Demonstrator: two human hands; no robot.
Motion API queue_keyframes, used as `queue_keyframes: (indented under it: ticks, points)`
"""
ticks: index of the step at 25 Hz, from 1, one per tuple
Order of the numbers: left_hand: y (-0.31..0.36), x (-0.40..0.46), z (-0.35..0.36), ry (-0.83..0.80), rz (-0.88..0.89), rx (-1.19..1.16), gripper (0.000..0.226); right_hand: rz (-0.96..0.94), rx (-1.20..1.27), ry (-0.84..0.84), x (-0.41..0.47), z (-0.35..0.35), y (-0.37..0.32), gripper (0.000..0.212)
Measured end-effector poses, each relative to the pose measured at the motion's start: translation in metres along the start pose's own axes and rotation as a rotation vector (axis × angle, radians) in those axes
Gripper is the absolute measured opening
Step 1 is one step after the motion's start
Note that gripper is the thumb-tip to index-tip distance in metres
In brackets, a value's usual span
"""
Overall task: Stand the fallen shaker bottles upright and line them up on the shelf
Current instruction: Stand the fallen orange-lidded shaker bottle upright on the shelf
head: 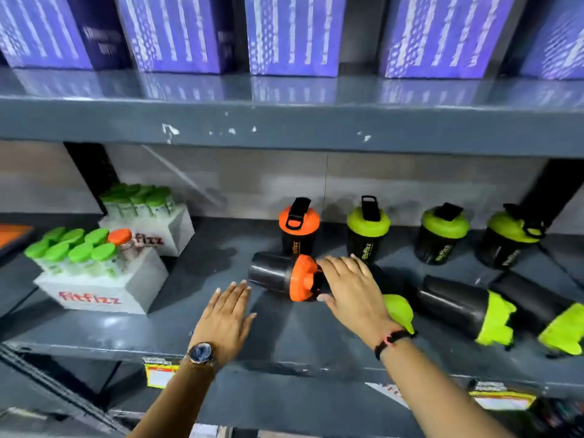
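Reaching for the fallen orange-lidded shaker [286, 276], I have both hands on the middle shelf [284, 336]. This shaker lies on its side at the shelf's centre, base to the left, lid to the right, just in front of an upright orange-lidded shaker [298, 227].

Hand state:
- Left hand [226, 314]: fingers spread flat, holding nothing, just near-left of the shaker's body and apart from it.
- Right hand [350, 287]: open, fingers extended over the lid end; I cannot tell whether they touch the lid. No grasp is closed.

Step in hand, as I judge it: approach to the first fallen bottle. The next move calls for closing on body and lid, tipping the base down and setting the bottle in the far row.

Remaining work: three green-lidded shakers [368, 230] stand upright along the far edge to the right. Two fallen green-lidded shakers [464, 314] lie near-right; a further green lid [399, 311] shows behind my right wrist.

Containers: two white cartons [104, 292] at left hold upright green-capped tubes [79, 248], plus one orange-capped tube [120, 237]. Shaker contents are not visible.
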State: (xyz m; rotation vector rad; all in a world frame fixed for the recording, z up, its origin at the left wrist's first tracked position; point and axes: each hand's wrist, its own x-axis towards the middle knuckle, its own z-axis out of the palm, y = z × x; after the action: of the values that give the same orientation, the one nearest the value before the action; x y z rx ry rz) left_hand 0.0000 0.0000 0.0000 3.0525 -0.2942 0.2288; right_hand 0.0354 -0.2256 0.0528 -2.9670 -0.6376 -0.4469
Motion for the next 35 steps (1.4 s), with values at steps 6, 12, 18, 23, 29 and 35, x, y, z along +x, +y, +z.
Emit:
queue_keyframes:
  ticks: [6, 12, 18, 23, 29, 35]
  points:
    - [-0.018, 0.014, 0.038, -0.045, -0.025, -0.141, 0.065, 0.080, 0.005, -0.132, 0.022, 0.029, -0.007, 0.053]
    - [-0.025, 0.019, 0.059, -0.043, -0.033, -0.253, 0.049, 0.072, 0.023, -0.083, 0.025, 0.024, -0.008, 0.035]
    - [-0.025, 0.018, 0.055, -0.040, -0.047, -0.311, 0.048, -0.024, 0.127, -0.005, 0.054, -0.024, -0.012, 0.034]
    - [-0.025, 0.017, 0.053, -0.047, -0.053, -0.327, 0.049, -0.087, 0.189, -0.184, 0.074, -0.030, -0.026, 0.028]
    - [-0.026, 0.017, 0.053, -0.057, -0.057, -0.317, 0.055, -0.083, 0.241, -0.290, 0.078, -0.035, -0.015, 0.049]
    - [-0.025, 0.017, 0.052, -0.062, -0.065, -0.314, 0.060, -0.057, 0.271, -0.279, 0.082, -0.036, -0.016, 0.042]
